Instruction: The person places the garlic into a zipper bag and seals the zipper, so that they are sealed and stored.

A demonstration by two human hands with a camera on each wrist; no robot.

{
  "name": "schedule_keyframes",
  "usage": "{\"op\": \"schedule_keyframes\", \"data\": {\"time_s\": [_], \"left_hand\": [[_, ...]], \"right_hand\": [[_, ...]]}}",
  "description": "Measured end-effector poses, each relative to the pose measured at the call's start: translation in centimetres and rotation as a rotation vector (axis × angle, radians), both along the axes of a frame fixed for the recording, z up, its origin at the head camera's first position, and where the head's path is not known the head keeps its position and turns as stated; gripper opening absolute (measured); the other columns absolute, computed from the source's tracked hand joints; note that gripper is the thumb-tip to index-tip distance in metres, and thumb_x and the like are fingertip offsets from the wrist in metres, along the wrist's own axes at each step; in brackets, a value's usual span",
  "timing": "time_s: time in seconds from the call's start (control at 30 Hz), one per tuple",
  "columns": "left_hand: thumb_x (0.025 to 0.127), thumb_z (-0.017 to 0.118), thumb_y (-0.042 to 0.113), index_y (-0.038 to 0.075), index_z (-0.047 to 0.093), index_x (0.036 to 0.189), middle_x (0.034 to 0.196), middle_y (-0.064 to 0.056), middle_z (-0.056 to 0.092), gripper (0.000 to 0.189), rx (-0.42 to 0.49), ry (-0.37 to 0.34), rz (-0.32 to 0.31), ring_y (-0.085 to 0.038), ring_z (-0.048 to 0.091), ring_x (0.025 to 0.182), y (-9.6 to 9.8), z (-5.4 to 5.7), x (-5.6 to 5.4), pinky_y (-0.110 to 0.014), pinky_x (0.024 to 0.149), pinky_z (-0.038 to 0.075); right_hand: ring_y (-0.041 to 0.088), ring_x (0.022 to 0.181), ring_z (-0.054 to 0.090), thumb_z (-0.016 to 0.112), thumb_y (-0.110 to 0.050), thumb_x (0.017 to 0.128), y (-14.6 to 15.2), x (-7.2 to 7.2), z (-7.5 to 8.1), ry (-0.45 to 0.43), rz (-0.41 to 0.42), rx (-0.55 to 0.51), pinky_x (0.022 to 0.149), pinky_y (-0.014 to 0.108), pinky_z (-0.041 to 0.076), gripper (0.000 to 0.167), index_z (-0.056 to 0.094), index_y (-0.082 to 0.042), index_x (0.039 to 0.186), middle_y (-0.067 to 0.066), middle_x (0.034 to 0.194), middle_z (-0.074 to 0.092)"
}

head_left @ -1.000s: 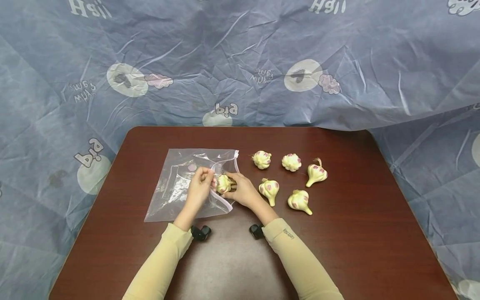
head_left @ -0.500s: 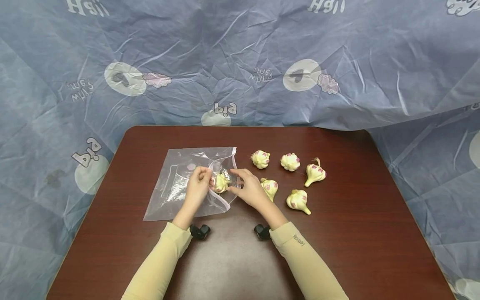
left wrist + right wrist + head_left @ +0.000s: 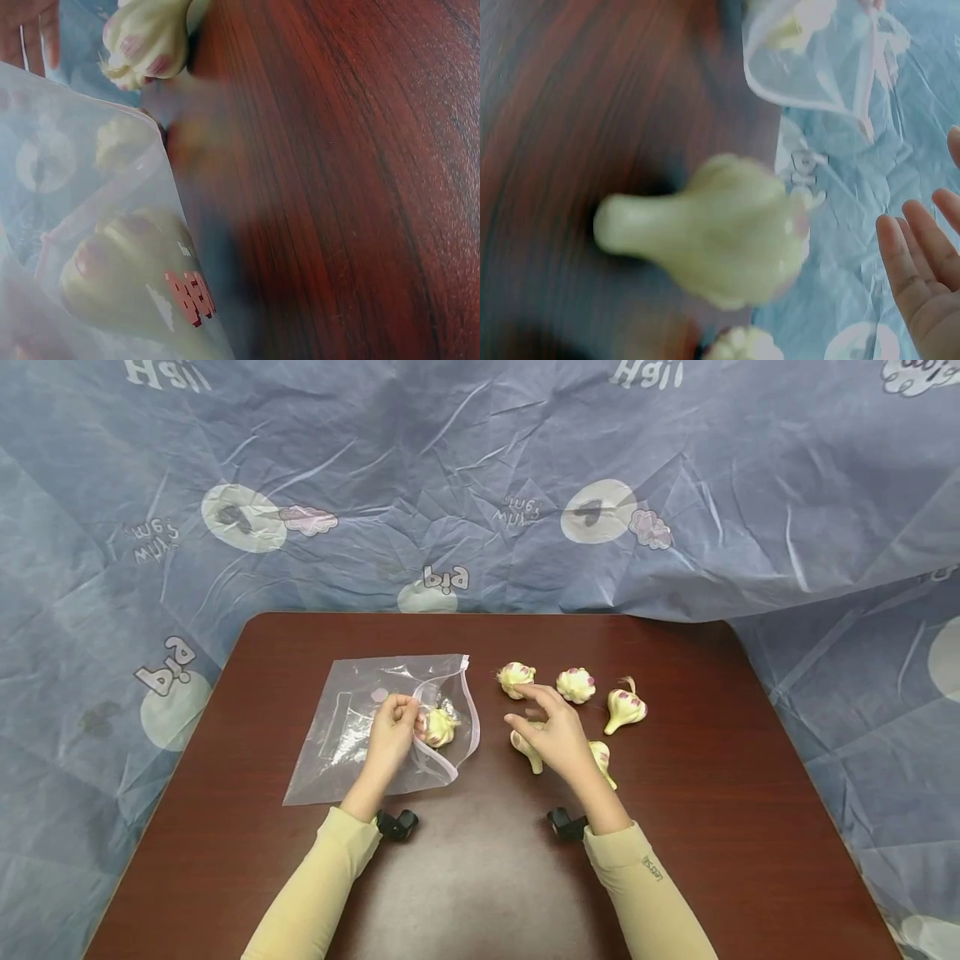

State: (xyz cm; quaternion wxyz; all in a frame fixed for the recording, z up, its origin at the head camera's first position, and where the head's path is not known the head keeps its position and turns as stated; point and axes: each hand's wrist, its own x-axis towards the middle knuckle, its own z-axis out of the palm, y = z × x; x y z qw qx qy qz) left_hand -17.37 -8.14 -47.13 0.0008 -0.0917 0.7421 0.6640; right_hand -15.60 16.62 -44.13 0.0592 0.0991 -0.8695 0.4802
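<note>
A clear zip-top bag (image 3: 322,768) lies flat on the table, its mouth facing right. My left hand (image 3: 392,727) pinches the upper edge of that mouth. Inside, just past the opening, sits a pale garlic bulb (image 3: 441,727) with purple patches; the left wrist view also shows a bulb (image 3: 127,281) through the plastic. My right hand (image 3: 553,731) holds nothing, its fingers spread apart over the loose bulbs. Nearest to it is a garlic bulb (image 3: 528,756), partly covered by the hand; this bulb (image 3: 720,232) looks large and blurred in the right wrist view.
Other loose bulbs lie on the right: one at the back (image 3: 516,678), one beside it (image 3: 576,685), one with a curled stem (image 3: 625,707), and one half behind my right forearm (image 3: 602,762). A blue printed sheet (image 3: 480,485) hangs behind the brown table (image 3: 720,827).
My right hand has let go of the garlic bulb inside the bag's mouth, come out, and moved right over the loose bulbs. My left hand keeps its pinch on the bag.
</note>
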Motion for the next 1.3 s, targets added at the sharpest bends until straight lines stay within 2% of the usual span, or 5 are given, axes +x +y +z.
{"op": "schedule_keyframes", "data": {"time_s": [0.17, 0.5, 0.83, 1.03, 1.3], "left_hand": [[0.102, 0.051, 0.015, -0.003, 0.055, 0.106, 0.073, 0.002, 0.058, 0.018, -0.006, -0.021, -0.006, -0.006, 0.057, 0.059, 0.0, 0.0, 0.0, -0.016, 0.055, 0.054], [0.103, 0.052, 0.019, -0.001, 0.055, 0.106, 0.074, 0.000, 0.060, 0.020, -0.021, -0.024, -0.020, -0.006, 0.058, 0.058, -0.1, 0.2, 0.1, -0.016, 0.055, 0.053], [0.103, 0.051, 0.017, -0.001, 0.055, 0.106, 0.073, 0.001, 0.059, 0.019, -0.038, -0.025, -0.034, -0.007, 0.058, 0.057, -0.1, 0.2, 0.5, -0.017, 0.055, 0.053], [0.103, 0.051, 0.017, -0.001, 0.055, 0.106, 0.072, 0.001, 0.059, 0.018, -0.017, -0.027, -0.033, -0.007, 0.058, 0.057, 0.0, 0.3, 0.6, -0.017, 0.055, 0.053], [0.103, 0.052, 0.018, -0.002, 0.054, 0.107, 0.074, 0.000, 0.060, 0.021, -0.019, -0.022, -0.033, -0.007, 0.058, 0.058, -0.1, 0.4, 0.8, -0.017, 0.055, 0.053]], "right_hand": [[0.034, 0.117, 0.062, 0.076, -0.017, 0.087, 1.9, 0.1, 0.3, 0.005, -0.038, 0.048, 0.098, 0.049, 0.053, 0.049, 0.059, -0.011, 0.133, 0.011, 0.133, 0.059], [0.030, 0.129, 0.052, 0.077, -0.024, 0.087, 5.6, 0.6, 0.8, -0.030, -0.111, 0.107, 0.104, 0.052, 0.045, 0.053, 0.058, -0.014, 0.135, 0.009, 0.136, 0.057], [0.042, 0.129, 0.049, 0.075, -0.036, 0.087, 9.3, 1.9, -0.6, -0.163, -0.163, 0.149, 0.106, 0.056, 0.043, 0.064, 0.051, -0.012, 0.141, 0.015, 0.144, 0.051], [0.041, 0.126, 0.048, 0.076, -0.044, 0.085, 10.5, 3.0, -1.7, -0.240, -0.153, 0.173, 0.100, 0.057, 0.045, 0.077, 0.043, -0.014, 0.148, 0.018, 0.149, 0.044], [0.043, 0.130, 0.045, 0.080, -0.045, 0.080, 10.6, 3.4, -3.2, -0.296, -0.110, 0.138, 0.099, 0.058, 0.044, 0.088, 0.037, -0.015, 0.151, 0.016, 0.152, 0.038]]}}
